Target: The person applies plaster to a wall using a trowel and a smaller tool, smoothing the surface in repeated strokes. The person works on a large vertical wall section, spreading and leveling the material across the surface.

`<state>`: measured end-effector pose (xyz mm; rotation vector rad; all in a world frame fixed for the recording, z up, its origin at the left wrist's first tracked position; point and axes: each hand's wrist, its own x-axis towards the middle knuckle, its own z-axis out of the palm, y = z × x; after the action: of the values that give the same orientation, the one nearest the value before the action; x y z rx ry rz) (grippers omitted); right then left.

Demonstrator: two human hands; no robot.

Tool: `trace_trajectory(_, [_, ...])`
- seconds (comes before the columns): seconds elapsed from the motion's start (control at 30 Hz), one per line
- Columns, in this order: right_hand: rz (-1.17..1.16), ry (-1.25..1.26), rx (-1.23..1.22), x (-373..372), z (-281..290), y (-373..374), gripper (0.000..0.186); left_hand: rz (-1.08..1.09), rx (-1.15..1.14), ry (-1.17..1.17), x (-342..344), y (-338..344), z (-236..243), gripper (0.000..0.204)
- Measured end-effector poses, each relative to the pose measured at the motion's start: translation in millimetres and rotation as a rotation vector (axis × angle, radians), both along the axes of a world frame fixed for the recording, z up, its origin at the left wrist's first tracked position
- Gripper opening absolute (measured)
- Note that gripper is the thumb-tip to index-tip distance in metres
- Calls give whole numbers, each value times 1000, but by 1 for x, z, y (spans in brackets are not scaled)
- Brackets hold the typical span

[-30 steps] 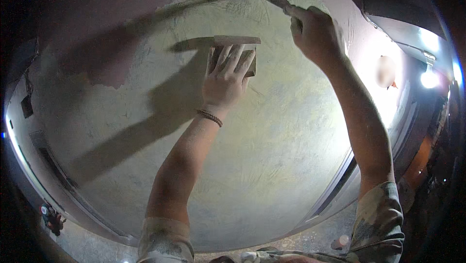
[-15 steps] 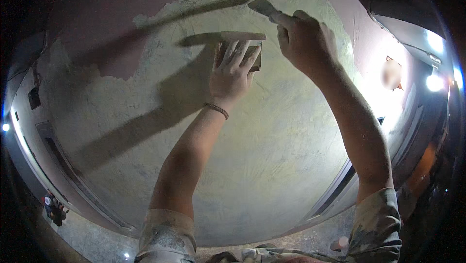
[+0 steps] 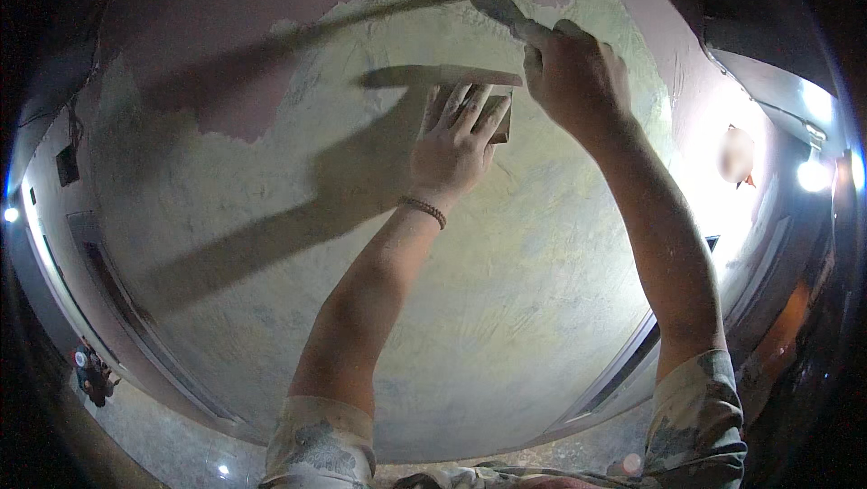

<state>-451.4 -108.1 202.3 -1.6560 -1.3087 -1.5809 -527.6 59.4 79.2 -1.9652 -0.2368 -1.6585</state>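
Board-like tool (image 3: 492, 76), before the mid-upper wall (image 3: 506, 308): probably light, stiff; best held by its back block (image 3: 502, 131). Left hand (image 3: 449, 162) holds it, fingers splayed, forearm (image 3: 366, 286) slanting up-right; wall contact unclear. Rightward, scraper (image 3: 497, 7): likely light, thin-bladed, springy; handle (image 3: 536, 34) is the grip. Right hand (image 3: 580, 83) is wrapped round it, arm (image 3: 664, 227) raised, wrist angled left.

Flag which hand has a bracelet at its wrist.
The left hand, holding the wide flat tool: a brown beaded bracelet rings its wrist. The right hand, gripping the putty knife, shows a bare wrist.
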Motion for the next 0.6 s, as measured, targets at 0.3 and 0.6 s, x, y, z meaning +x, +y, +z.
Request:
trace_trajectory(0.3, [-5,5,24,1,7,1,30,47,1,16,4,3,-1,66])
trace_trajectory(0.6, [-58,36,-7,6,19,4,28,49,3,35,6,6,-1,66])
